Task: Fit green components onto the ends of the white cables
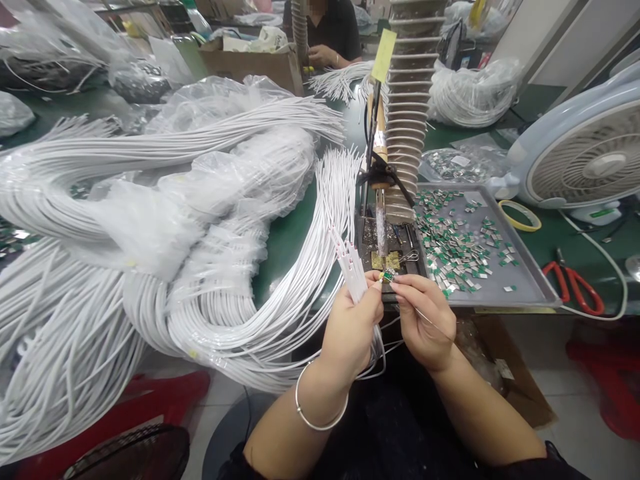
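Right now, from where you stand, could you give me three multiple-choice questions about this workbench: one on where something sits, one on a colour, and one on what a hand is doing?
1. Where is the grey tray of small green-and-silver pieces?
A) Beyond the right hand, beside the fan
B) On the floor
C) Under the plastic bags

2. What colour are the scissors' handles?
A) Blue
B) Yellow
C) Red

3. What is the left hand doing?
A) Resting open
B) Gripping white wires
C) Holding the scissors

1: A, it lies right of the hands.
2: C, the handles show red.
3: B, the wires run through its fist.
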The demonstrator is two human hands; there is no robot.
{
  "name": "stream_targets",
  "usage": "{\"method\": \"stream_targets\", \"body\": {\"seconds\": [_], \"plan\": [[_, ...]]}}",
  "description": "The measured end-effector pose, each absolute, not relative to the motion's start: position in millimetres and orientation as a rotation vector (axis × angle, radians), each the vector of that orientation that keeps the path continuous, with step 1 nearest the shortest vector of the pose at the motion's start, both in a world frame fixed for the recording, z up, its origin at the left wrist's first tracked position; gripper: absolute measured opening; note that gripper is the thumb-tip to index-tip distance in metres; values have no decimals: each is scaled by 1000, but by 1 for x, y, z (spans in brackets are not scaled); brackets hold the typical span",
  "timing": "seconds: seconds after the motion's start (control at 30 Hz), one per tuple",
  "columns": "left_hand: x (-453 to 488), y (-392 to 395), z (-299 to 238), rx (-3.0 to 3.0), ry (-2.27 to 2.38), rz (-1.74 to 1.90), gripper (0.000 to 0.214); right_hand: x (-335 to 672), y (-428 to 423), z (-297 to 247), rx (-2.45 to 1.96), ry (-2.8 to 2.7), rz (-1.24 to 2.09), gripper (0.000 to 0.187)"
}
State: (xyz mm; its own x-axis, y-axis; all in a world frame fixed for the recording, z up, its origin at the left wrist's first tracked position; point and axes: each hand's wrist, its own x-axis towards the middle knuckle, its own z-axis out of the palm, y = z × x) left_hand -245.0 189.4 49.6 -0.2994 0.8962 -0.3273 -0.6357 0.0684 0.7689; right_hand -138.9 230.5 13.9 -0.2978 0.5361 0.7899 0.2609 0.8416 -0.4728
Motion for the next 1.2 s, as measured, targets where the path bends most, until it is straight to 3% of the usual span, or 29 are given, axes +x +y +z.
{"method": "stream_targets", "body": {"seconds": [1.2], "plan": [[-246, 193, 55, 309, 1041, 1587, 17, -143, 233, 22, -619, -1889, 218, 30]]}}
